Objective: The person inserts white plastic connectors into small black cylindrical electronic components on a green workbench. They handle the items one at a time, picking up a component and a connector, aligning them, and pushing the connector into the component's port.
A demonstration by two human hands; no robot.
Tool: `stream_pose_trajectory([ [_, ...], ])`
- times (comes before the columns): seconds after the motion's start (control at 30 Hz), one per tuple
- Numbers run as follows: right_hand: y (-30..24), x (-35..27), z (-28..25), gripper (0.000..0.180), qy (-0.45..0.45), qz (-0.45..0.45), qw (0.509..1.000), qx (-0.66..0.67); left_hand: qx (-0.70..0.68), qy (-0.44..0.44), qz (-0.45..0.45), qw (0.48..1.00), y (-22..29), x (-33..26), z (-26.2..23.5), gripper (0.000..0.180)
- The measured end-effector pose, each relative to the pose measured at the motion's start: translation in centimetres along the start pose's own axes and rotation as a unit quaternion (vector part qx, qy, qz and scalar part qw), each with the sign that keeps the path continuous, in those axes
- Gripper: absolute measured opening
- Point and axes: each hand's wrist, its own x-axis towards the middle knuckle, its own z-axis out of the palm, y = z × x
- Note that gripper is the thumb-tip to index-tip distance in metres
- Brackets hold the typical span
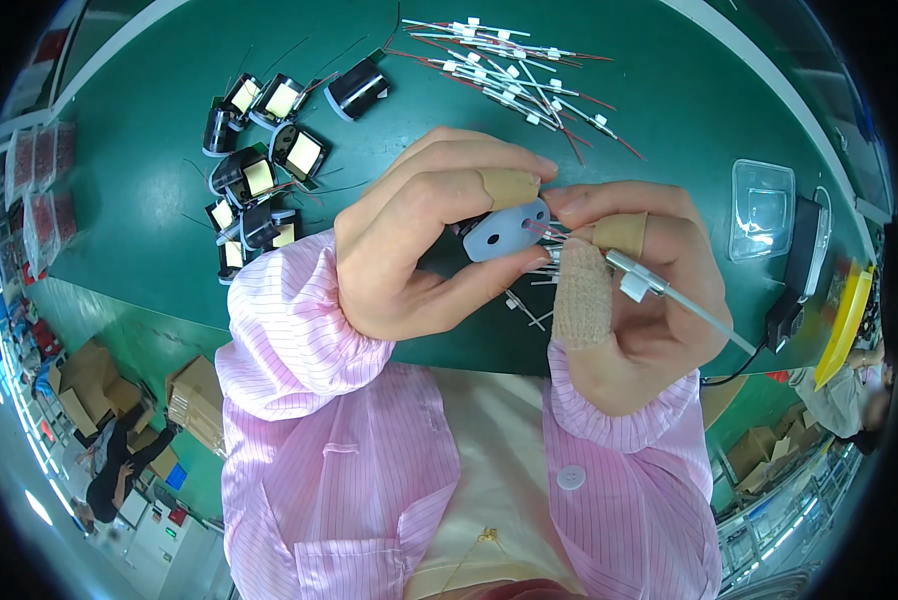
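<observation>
Pink-sleeved left hand [419, 235] curled, pinching a pale oval plate [506, 229]; right hand [634, 300], fingers taped, pinching a white-sleeved wire [669, 295] against it, above surface's [149, 190] near edge.

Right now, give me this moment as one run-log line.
left hand: holds pale oval plate with holes | right hand: holds sleeved lead at plate | green bench: wound coils left, spare leads top

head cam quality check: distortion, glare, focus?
Head view: strong fisheye, the green table's pale edge bows and the corners go black; hands and the pale oval plate between them are sharp; glare on the clear plastic box; the rim is soft, with a person at lower left blurred.
</observation>
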Motion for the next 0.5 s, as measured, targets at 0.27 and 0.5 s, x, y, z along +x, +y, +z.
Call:
stream_pose_trajectory([
  [0.27, -0.02, 0.27, -0.11, 0.011, -0.013, -0.017, 0.999, -0.046, 0.006, -0.001, 0.004, 1.000, -0.13, -0.01, 0.04, 0.045],
  [0.5, 0.20, 0.58, -0.42, 0.013, -0.025, -0.034, 0.997, -0.069, -0.003, -0.004, 0.007, 1.000, -0.42, -0.12, 0.12, 0.045],
])
